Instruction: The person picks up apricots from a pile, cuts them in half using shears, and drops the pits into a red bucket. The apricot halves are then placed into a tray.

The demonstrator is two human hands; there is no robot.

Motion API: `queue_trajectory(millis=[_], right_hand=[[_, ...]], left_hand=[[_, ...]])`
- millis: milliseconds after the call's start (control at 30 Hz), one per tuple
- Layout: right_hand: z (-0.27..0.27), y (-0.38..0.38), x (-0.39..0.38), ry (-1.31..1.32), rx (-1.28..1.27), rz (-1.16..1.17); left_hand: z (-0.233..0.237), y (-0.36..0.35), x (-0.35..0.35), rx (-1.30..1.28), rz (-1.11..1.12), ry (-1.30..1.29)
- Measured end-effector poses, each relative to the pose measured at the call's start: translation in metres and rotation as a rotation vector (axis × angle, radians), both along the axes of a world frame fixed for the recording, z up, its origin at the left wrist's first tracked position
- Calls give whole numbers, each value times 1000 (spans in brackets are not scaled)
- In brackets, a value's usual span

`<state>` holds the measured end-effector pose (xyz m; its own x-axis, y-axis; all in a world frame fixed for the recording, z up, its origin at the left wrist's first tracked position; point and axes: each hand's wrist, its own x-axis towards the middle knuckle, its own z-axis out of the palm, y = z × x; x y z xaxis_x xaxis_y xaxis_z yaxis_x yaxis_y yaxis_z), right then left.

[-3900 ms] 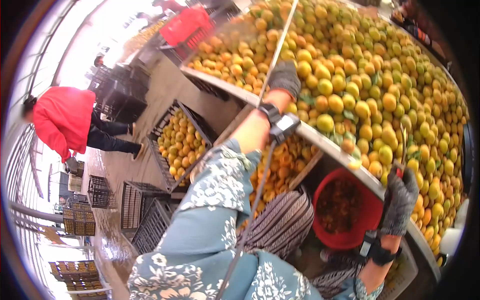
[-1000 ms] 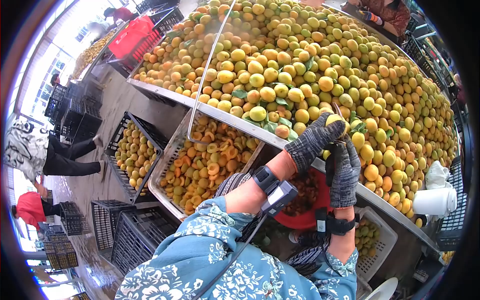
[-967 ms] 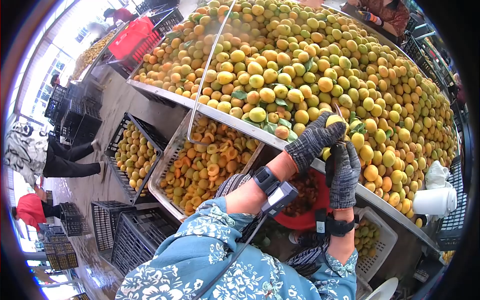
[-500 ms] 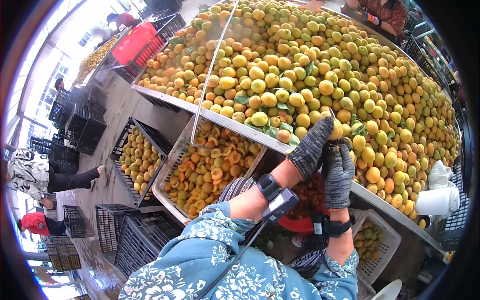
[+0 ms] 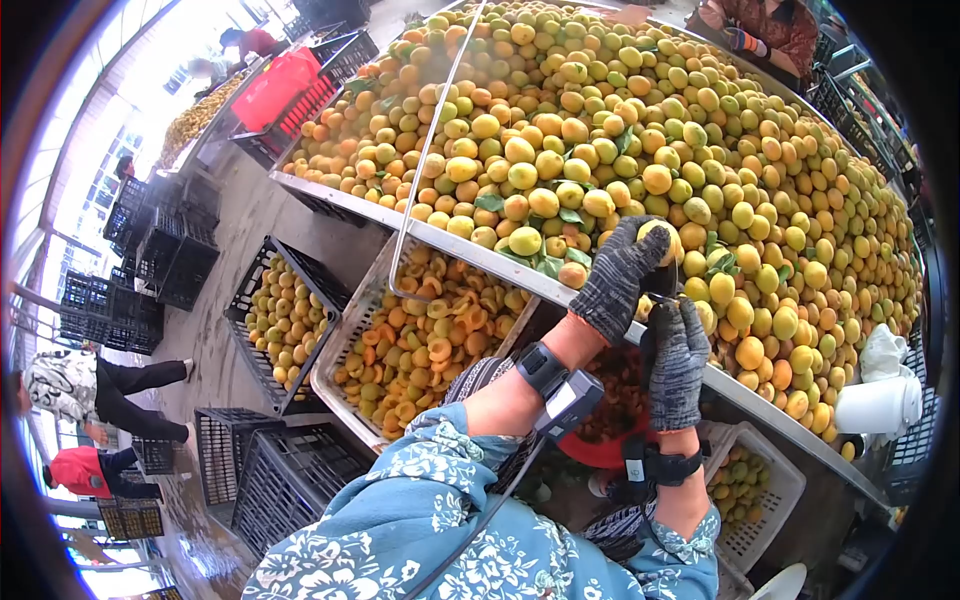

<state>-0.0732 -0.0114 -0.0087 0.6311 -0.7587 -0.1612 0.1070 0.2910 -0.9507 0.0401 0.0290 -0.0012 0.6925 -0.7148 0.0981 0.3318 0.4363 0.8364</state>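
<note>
Grip of the left hand (image 5: 618,282) is closed around a yellow fruit (image 5: 671,243), right of the middle of the frame. Just below it, the right hand (image 5: 678,362) has its fingers bent around a thin dark tool (image 5: 660,297) (most of it is hidden, so its shape is hard to tell). Both hands wear gray gloves, and they are close together near the metal edge of the big surface (image 5: 500,264).

On that surface is a huge heap of fruit (image 5: 655,180), yellow, green and orange, with some green leaves mixed in. It fills the top and right side of the frame. One thin metal rod (image 5: 428,150) slants down from the top and bends over the edge.

Under the hands, partly hidden, is a red tub (image 5: 590,455) with dark bits inside. Left of it, a pale crate (image 5: 338,405) is full of fruit, and lots of it is cut open. A black crate (image 5: 335,308) of whole round fruit is next to that one, farther left. Down at the lower right is a white basket (image 5: 775,500) with greenish fruit in it. Near the right side is a white bucket (image 5: 880,406) (with a crumpled plastic bag (image 5: 882,352) just above it).
</note>
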Motion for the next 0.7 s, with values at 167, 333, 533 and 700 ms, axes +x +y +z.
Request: queue_trajectory(millis=[167,333,533,700], right_hand=[[-16,-25,5,-180,71,9],[-19,-33,-7,-53,-490,55],[1,-18,-8,-92,0,12],[-5,-15,-7,50,-335,13]], left_hand=[[-11,-12,-18,70,-50,38],[-15,-14,-10,114,-117,98],[-7,-4,-6,34,-152,-64],[-9,-3,-11,-5,-190,83]])
